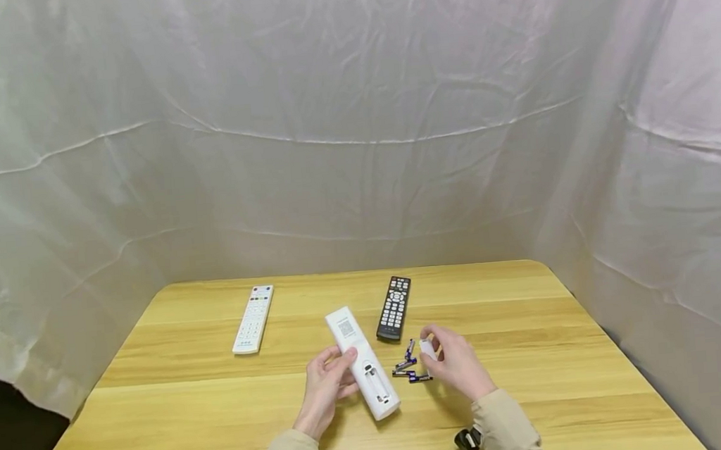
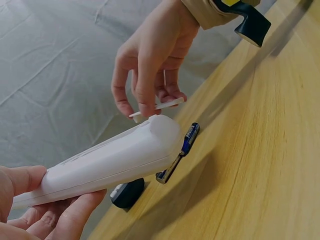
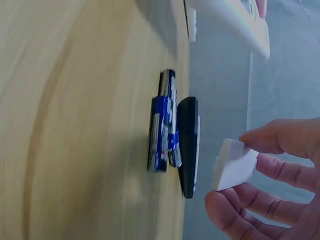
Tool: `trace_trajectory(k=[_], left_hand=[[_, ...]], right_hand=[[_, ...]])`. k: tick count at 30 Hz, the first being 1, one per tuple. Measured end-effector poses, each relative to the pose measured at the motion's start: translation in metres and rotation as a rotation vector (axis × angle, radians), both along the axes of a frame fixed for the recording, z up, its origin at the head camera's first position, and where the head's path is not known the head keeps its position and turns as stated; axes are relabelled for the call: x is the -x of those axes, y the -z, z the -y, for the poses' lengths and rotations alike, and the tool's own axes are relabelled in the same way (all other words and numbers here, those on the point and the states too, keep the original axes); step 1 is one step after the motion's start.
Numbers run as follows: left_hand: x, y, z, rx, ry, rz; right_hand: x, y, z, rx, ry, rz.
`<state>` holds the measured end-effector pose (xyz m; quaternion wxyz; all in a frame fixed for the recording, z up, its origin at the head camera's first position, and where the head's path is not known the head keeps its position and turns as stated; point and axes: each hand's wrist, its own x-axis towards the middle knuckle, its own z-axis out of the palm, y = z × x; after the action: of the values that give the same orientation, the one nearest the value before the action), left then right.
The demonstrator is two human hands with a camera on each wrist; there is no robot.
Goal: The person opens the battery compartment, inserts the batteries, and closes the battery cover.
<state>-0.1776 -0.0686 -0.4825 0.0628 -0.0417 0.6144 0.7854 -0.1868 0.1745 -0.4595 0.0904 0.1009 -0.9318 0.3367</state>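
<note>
A white remote control (image 1: 359,356) is held back side up in my left hand (image 1: 326,384), thumb on top and fingers beneath. Its battery compartment (image 1: 376,384) is uncovered and no batteries show inside. My right hand (image 1: 455,360) pinches a small white battery cover (image 3: 236,164) between thumb and fingers, to the right of the remote and apart from it. Several blue and black batteries (image 1: 405,367) lie on the table between the two hands. In the left wrist view the remote (image 2: 110,160) is raised above the tabletop.
A black remote control (image 1: 395,308) lies buttons up behind the batteries. Farther left, another white remote control (image 1: 253,319) lies buttons up on the wooden table (image 1: 178,409). Grey-white cloth (image 1: 352,112) hangs around the back and sides of the table.
</note>
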Motion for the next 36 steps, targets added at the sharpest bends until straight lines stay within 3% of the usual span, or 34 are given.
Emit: trace_trajectory(k=[25,36], left_hand=[[0.004,-0.003,0.004,-0.022,-0.013,0.020],[0.003,-0.003,0.006,-0.032,-0.009,0.008]], right_hand=[[0.024,0.007,-0.028,-0.188,0.070,0.155],[0.038,0.012,-0.041,-0.280,0.065,0.126]])
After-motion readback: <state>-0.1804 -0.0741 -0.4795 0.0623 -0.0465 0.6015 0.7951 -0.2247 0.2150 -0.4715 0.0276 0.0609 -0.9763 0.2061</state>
